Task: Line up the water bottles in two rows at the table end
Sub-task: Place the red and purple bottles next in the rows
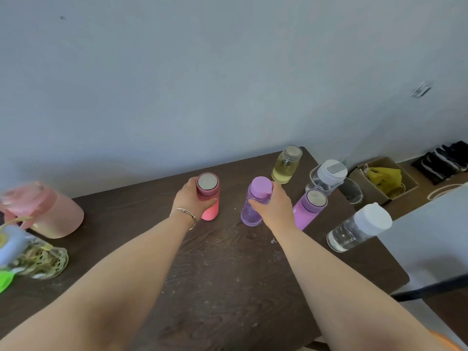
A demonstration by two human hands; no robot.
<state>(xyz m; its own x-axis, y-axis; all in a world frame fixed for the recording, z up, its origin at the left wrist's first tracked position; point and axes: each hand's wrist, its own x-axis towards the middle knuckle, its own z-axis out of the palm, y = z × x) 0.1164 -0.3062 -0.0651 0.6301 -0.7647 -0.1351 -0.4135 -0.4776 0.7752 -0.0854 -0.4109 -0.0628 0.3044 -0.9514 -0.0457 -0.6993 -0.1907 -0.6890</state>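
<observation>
My left hand [190,198] grips a pink bottle [210,207] with a silver cap, upright near the table's far edge. My right hand [274,209] is closed around a clear purple bottle [249,214] with a purple lid, upright beside it. At the right end stand a yellow-tinted bottle [286,165], a clear bottle with a grey lid [326,177], an opaque purple bottle [310,209] and a clear bottle with a white cap [357,229]. At the left stand a big pink bottle [48,211] and a patterned clear bottle [38,259], both blurred.
The dark wooden table [215,274] stands against a grey wall. Past its right end are a cardboard box [382,181] holding something yellow, shoes [445,158] on the floor, and a white surface [435,239]. A green object [5,279] shows at the left edge.
</observation>
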